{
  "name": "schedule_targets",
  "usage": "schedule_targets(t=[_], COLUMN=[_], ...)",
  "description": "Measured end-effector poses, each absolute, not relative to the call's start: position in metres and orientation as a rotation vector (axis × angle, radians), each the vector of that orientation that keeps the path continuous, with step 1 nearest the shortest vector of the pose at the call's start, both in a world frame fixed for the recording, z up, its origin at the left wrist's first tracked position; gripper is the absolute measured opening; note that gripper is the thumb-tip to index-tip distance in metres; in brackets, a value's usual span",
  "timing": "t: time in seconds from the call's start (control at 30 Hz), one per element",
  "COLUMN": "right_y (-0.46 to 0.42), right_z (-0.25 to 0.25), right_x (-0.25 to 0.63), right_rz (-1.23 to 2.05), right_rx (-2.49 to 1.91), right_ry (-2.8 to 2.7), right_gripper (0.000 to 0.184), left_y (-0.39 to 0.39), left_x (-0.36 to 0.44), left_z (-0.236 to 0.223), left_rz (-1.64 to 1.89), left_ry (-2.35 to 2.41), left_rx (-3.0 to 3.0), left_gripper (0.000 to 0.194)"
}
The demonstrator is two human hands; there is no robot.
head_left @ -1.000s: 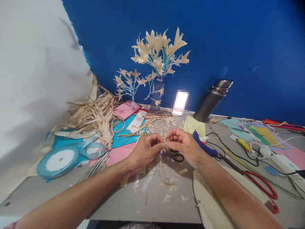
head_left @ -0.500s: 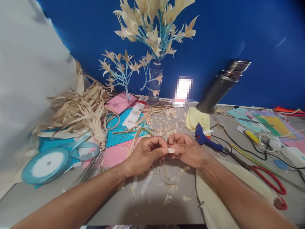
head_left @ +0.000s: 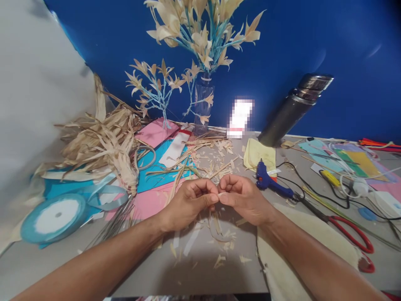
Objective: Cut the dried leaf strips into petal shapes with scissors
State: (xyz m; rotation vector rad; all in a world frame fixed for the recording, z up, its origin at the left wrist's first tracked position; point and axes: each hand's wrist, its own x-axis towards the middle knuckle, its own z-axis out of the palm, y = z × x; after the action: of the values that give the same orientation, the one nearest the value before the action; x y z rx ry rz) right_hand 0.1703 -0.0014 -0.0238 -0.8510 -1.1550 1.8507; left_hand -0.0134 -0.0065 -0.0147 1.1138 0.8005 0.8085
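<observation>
Over the middle of the table my left hand (head_left: 192, 204) and my right hand (head_left: 244, 200) meet at the fingertips. Both are closed in a pinch, thumbs against forefingers. Between them is a small pale strip (head_left: 221, 194), mostly covered by the fingers, so I cannot make out its material. Thin cut scraps (head_left: 219, 261) lie on the table below. Just right of my right hand rests a blue glue gun (head_left: 272, 183), its nozzle pointing up and away.
Red-handled scissors (head_left: 354, 234) lie by my right forearm on a pale cloth (head_left: 291, 251). At left are a blue ribbon roll (head_left: 56, 215) and dried husks (head_left: 103, 133). A clear bottle of husk flowers (head_left: 205, 98) and a leaning dark flask (head_left: 290, 113) stand behind.
The fingertips have drawn closer together, and the pale strip, plainly seen before, is now mostly hidden under the right thumb and fingers. The view has shifted slightly.
</observation>
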Motion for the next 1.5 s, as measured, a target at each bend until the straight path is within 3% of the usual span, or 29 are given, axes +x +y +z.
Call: schedule_targets(t=[0.2, 0.47, 0.8, 1.1, 1.27, 1.5], right_y=[0.001, -0.007, -0.003, -0.003, -0.003, -0.007], right_z=[-0.019, -0.025, -0.021, -0.024, -0.024, -0.024], right_x=[0.173, 0.163, 0.169, 0.167, 0.169, 0.166], right_rz=[1.941, 1.847, 2.048, 2.092, 1.959, 1.769], right_rx=[-0.708, -0.758, -0.606, -0.599, -0.629, -0.940], right_ry=[-1.061, -1.060, -0.863, -0.845, -0.954, -1.219], right_gripper=[0.049, 0.025, 0.043, 0.032, 0.048, 0.028], left_y=[-0.005, -0.007, -0.006, -0.006, -0.004, -0.007], left_x=[-0.016, -0.018, -0.019, -0.019, -0.020, -0.021], left_z=[-0.019, -0.019, -0.021, -0.022, -0.024, -0.021], left_rz=[0.795, 0.799, 0.763, 0.750, 0.730, 0.721], left_ry=[0.804, 0.814, 0.725, 0.669, 0.731, 0.841], left_rx=[1.047, 1.066, 0.964, 0.965, 0.988, 1.089], left_gripper=[0.031, 0.032, 0.029, 0.031, 0.031, 0.030])
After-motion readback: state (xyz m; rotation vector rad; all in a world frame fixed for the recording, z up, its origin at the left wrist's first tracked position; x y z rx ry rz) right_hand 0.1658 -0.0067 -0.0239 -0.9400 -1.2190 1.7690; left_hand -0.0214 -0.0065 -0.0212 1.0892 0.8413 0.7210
